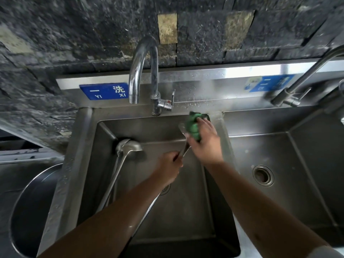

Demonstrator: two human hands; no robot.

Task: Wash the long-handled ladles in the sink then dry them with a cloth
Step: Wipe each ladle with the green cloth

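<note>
1. The left hand [170,166] grips the handle of a ladle [183,131] over the left basin [186,211]; its bowl sits at one o'clock, close under the back rim.
2. The right hand [204,140] clutches a green scrubber [193,125] against that bowl.
3. Two more ladles [128,146] lean at ten o'clock.
4. Two taps, two basins, open room at six o'clock

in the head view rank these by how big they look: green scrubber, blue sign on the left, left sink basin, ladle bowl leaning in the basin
1. left sink basin
2. blue sign
3 and 4. green scrubber and ladle bowl: they look alike, and the right hand hides part of the scrubber.
</note>
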